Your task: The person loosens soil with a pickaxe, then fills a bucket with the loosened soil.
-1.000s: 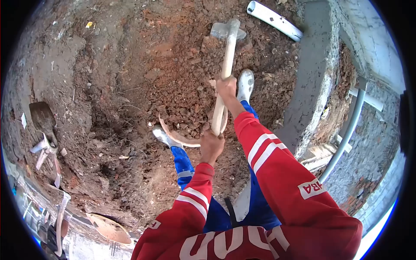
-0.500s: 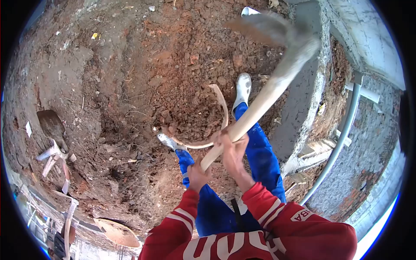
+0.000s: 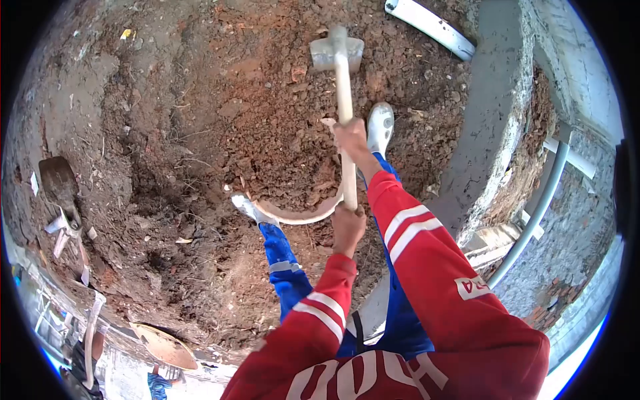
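Both hands are wrapped round the wooden handle of a hoe. My right hand grips it partway up. Nearer my body, my left hand closes round its lower end. The hoe's wide metal blade is at the loose reddish-brown soil ahead of my feet. Beneath the handle, a pale curved rim surrounds crumbled soil between my two white boots, and the handle hides part of it.
A white pipe lies at the top right beside a concrete ledge. A grey curved pipe runs along the right wall. On the left are a shovel and a shallow pan. Part of another person shows at the lower left.
The hoe has swung down and left, from raised at the upper right to the soil straight ahead. My hands have moved farther apart on its handle, both still gripping.
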`<control>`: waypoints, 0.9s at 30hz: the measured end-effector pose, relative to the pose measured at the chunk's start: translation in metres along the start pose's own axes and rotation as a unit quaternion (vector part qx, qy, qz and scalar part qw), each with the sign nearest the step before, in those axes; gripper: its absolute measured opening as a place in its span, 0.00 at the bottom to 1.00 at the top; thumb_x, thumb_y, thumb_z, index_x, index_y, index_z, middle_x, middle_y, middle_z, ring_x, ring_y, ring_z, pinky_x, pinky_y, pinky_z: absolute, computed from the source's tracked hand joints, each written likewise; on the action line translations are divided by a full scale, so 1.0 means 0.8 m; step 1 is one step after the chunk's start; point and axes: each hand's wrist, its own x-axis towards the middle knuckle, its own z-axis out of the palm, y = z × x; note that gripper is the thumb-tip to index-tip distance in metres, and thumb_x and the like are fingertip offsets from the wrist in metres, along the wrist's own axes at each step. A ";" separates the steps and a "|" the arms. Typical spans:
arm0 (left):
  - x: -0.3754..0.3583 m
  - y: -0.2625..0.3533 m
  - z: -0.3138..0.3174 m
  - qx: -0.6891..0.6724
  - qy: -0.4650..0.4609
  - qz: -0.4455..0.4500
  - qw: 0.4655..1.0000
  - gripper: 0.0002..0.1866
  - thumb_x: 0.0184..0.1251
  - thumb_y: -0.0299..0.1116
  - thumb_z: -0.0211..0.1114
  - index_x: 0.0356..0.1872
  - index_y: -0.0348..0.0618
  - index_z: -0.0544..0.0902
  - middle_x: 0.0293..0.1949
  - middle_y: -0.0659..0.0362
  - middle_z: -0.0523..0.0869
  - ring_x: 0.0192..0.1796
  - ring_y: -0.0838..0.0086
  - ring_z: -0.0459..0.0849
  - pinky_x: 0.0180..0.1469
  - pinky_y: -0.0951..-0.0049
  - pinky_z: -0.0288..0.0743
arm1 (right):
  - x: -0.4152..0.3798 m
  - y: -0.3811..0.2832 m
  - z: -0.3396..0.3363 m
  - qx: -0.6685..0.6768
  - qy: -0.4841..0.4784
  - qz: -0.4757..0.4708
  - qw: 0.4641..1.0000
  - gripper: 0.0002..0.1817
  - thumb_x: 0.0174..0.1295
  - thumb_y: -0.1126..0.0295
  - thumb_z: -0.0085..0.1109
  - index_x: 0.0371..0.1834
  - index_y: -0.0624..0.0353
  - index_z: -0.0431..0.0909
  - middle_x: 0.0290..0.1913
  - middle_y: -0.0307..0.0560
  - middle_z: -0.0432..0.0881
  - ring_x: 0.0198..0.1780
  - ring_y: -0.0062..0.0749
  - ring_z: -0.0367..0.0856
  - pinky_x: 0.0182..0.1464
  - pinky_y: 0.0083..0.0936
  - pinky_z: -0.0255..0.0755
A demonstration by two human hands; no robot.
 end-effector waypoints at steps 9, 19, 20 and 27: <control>-0.080 0.068 -0.177 -0.013 -0.185 -0.290 0.939 0.13 0.60 0.35 0.69 0.36 0.32 0.82 0.27 0.40 0.86 0.32 0.48 0.89 0.35 0.53 0.81 | -0.178 -0.048 0.025 0.018 0.063 0.052 0.996 0.20 0.56 0.71 0.64 0.48 0.76 0.76 0.41 0.73 0.84 0.46 0.61 0.85 0.52 0.44 0.79; -0.021 0.150 -0.178 -0.070 -0.046 0.088 0.993 0.13 0.62 0.36 0.70 0.41 0.42 0.78 0.27 0.51 0.87 0.28 0.53 0.87 0.30 0.58 0.78 | -0.321 -0.209 -0.149 0.292 0.125 -0.276 0.907 0.06 0.59 0.80 0.49 0.38 0.60 0.70 0.21 0.42 0.72 0.17 0.22 0.70 0.19 0.24 0.68; 0.032 0.238 -0.179 -0.127 -0.075 0.092 0.985 0.11 0.61 0.34 0.71 0.38 0.41 0.79 0.25 0.50 0.85 0.29 0.53 0.87 0.31 0.59 0.79 | -0.331 -0.281 -0.200 0.350 0.118 -0.365 0.855 0.08 0.62 0.76 0.51 0.44 0.60 0.69 0.26 0.41 0.71 0.19 0.22 0.68 0.21 0.25 0.68; 0.279 0.579 -0.159 -0.253 0.092 0.346 0.899 0.06 0.65 0.28 0.59 0.35 0.35 0.81 0.34 0.38 0.85 0.39 0.40 0.85 0.42 0.44 0.77 | -0.250 -0.532 -0.364 0.243 0.207 -0.613 0.723 0.10 0.68 0.69 0.56 0.44 0.66 0.72 0.30 0.45 0.73 0.27 0.27 0.71 0.32 0.29 0.70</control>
